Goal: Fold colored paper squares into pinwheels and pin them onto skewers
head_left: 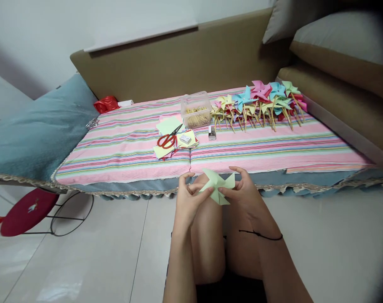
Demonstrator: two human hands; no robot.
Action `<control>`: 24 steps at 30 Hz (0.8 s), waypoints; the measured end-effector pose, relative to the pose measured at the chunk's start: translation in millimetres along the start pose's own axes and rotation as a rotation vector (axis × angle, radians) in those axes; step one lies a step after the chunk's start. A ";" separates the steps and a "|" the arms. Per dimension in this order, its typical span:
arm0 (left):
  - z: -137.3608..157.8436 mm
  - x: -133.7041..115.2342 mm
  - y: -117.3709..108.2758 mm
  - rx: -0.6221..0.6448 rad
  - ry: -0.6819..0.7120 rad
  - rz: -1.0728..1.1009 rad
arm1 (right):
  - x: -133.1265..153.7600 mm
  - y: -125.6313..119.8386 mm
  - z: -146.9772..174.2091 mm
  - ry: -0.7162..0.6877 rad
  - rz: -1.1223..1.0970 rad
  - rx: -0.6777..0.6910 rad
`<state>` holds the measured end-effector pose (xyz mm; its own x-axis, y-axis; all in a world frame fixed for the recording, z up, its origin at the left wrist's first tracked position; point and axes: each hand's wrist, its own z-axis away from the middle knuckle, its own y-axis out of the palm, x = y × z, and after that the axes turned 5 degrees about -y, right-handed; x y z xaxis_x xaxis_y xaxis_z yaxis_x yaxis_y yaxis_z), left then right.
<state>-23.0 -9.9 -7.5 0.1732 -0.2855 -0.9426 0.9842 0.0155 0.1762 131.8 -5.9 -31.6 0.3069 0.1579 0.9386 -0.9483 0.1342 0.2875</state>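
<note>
A pale green paper pinwheel [217, 182] is held above my knees, its blades folded in toward the middle. My left hand [191, 194] pinches it from the left, thumb near the centre. From the other side my right hand [241, 192] grips it, thumb also close to the centre. No stick shows on this pinwheel. Beyond my hands, scissors with red handles [166, 141] lie on stacks of coloured paper squares [162, 152]. A small white box [185, 139] rests on the paper, and a small dark box [212, 134] stands to its right.
A clear plastic box [196, 110] of wooden sticks stands at the back. Finished pinwheels [261, 101] on sticks are heaped to its right. A red plastic bag [106, 104] lies far left on the striped cloth [122, 143]. A red stool [30, 212] stands on the floor.
</note>
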 end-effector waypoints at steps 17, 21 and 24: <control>-16.0 9.9 2.9 -0.028 0.004 -0.017 | 5.6 2.5 -3.1 0.054 0.070 0.077; -21.5 7.1 -3.0 -0.162 0.004 0.037 | 8.8 -3.8 -18.3 -0.031 0.034 0.039; -25.4 4.4 -11.9 -0.261 0.010 0.093 | 9.8 -18.4 -53.7 -0.185 0.168 -0.106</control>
<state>-33.1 13.0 -21.0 0.2622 -0.2623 -0.9287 0.9398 0.2877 0.1841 156.7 45.8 -38.0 0.1165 0.0069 0.9932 -0.9680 0.2246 0.1120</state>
